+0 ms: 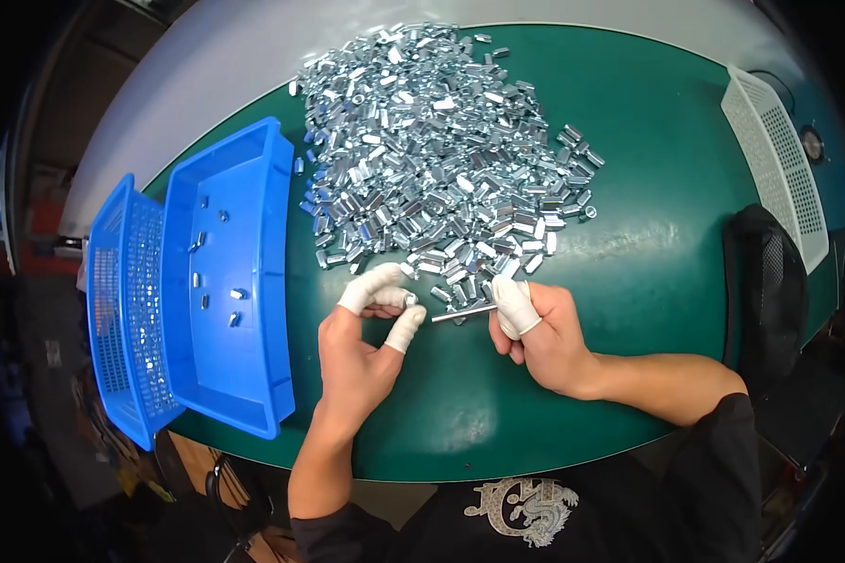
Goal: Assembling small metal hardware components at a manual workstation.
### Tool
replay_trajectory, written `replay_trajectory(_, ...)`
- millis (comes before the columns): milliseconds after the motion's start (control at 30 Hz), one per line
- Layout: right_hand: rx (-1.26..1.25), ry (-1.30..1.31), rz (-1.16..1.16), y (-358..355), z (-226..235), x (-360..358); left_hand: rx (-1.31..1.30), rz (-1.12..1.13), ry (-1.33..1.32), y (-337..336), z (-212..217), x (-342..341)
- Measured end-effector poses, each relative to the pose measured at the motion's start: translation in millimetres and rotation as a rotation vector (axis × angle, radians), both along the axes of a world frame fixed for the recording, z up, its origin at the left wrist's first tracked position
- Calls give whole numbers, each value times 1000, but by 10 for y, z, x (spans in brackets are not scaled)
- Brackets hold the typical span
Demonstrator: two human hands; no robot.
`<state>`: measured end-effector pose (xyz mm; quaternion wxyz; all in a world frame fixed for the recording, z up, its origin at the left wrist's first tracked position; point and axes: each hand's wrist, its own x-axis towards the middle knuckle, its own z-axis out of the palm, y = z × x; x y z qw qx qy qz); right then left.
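My left hand [355,349], with white covers on its thumb and fingers, pinches a small silvery hex coupling nut [410,300] between thumb and fingertips. A thin metal rod [462,313] sticks out leftward from my right hand [546,342], which is closed around its other end and also wears white finger covers. The rod's free tip points toward the nut and stays a little apart from it. Just beyond both hands lies a large heap of similar shiny coupling nuts [441,150], with some loose ones at its near edge.
Left of my left hand stands a blue bin [277,281] with several nuts on its floor. Beside it is a perforated blue basket [113,310] holding many shiny pieces. A white perforated basket [775,155] and a black bag [765,291] sit at the right of the green tabletop [648,188].
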<state>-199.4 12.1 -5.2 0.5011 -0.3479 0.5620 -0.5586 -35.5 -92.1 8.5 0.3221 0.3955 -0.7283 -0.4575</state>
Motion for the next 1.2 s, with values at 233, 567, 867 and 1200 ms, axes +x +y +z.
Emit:
replay_trajectory(233,-57,-1,-51,-19,-7,25,-51,-164,-34,25,9,71)
replay_trajectory(567,-85,112,86,-32,50,32,-301,-364,9,-15,33,86)
replay_trajectory(867,-91,107,90,76,21,115,91,-216,152,140,-33,84)
replay_trajectory(1200,-80,52,132,22,11,93,172,-357,189,175,36,-50)
